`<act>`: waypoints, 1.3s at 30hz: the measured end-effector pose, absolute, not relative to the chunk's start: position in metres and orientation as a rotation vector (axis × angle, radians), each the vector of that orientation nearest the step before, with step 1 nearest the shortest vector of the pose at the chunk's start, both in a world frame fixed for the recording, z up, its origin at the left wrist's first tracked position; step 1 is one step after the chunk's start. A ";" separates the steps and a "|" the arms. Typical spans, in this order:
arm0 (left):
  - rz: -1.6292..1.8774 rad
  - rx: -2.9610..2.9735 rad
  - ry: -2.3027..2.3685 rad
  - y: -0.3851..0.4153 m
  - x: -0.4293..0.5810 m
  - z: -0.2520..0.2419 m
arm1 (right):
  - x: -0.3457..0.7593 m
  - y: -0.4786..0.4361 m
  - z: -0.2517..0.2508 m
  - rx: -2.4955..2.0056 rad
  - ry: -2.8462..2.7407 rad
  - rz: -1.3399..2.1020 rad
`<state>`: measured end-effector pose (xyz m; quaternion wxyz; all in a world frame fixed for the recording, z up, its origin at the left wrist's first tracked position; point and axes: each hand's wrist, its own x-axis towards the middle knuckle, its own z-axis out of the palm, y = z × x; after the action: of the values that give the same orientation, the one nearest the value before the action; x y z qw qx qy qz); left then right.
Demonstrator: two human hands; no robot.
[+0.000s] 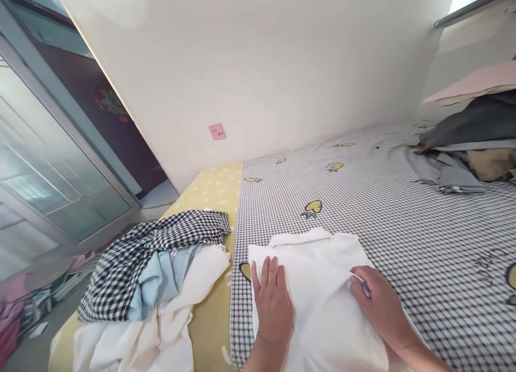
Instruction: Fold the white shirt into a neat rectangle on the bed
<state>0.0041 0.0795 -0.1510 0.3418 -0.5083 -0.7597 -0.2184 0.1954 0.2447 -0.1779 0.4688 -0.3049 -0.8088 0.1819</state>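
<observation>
A white collared garment, which looks like a shirt [318, 297], lies partly folded on the checked bedsheet, its collar edge toward the wall. My left hand [272, 297] rests flat on the shirt's left side with the fingers stretched out. On the right side, my right hand [377, 302] pinches a bit of the white fabric between thumb and fingers, lifting a small crease. The shirt's lower part runs out of view at the bottom, between my forearms.
Left of the shirt, a loose heap holds a black-and-white checked garment [161, 248], a light blue one [159, 278] and cream cloth [173, 318], over a yellow sheet [212, 318]. Dark and grey clothes [471, 124] are stacked at far right. A pink note [217, 131] is on the wall.
</observation>
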 end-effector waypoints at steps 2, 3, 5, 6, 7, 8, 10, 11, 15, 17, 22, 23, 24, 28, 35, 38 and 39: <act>-0.463 -1.281 -2.128 0.079 0.002 -0.154 | 0.195 0.246 -0.181 -0.742 -1.994 0.430; -0.413 -1.279 -2.193 0.079 0.001 -0.156 | 0.195 0.247 -0.182 -0.738 -1.997 0.423; -0.341 -1.299 -2.306 0.080 -0.003 -0.157 | 0.194 0.249 -0.184 -0.730 -2.001 0.413; -0.319 -1.311 -2.365 0.081 -0.006 -0.156 | 0.194 0.249 -0.185 -0.728 -2.007 0.413; -0.302 -1.322 -2.426 0.082 -0.009 -0.156 | 0.194 0.250 -0.186 -0.731 -2.019 0.416; -0.293 -1.328 -2.488 0.084 -0.012 -0.155 | 0.193 0.251 -0.186 -0.742 -2.034 0.421; -0.280 -1.326 -2.610 0.088 -0.017 -0.152 | 0.191 0.251 -0.186 -0.779 -2.065 0.433; -0.267 -1.316 -2.662 0.090 -0.020 -0.150 | 0.189 0.251 -0.186 -0.802 -2.073 0.439; -0.252 -1.277 -2.754 0.095 -0.024 -0.140 | 0.183 0.249 -0.183 -0.880 -2.057 0.488; -0.322 -1.185 -2.692 0.096 -0.019 -0.130 | 0.181 0.249 -0.180 -0.914 -2.031 0.518; -0.499 -1.265 -2.147 0.100 0.009 -0.103 | 0.181 0.244 -0.168 -0.961 -2.026 0.582; -0.486 -1.406 -2.069 0.102 0.014 -0.103 | 0.181 0.243 -0.166 -0.965 -2.041 0.592; -0.451 -1.549 -2.021 0.105 0.018 -0.107 | 0.182 0.242 -0.164 -0.966 -2.056 0.600; -0.283 -1.791 -2.081 0.114 0.021 -0.147 | 0.184 0.239 -0.158 -0.954 -2.085 0.629; -0.298 -1.713 -2.079 0.116 0.013 -0.182 | 0.178 0.244 -0.138 -1.035 -2.336 0.365; -0.328 -1.710 -2.096 0.116 0.014 -0.182 | 0.178 0.263 -0.134 -1.094 -2.574 0.286; -0.342 -1.711 -2.119 0.116 0.015 -0.181 | 0.179 0.271 -0.135 -1.131 -2.614 0.297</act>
<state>0.0148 0.1161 -0.1814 0.1970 -0.6111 -0.7569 -0.1222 0.1789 0.2710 -0.1351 0.1384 -0.3910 -0.9041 0.1027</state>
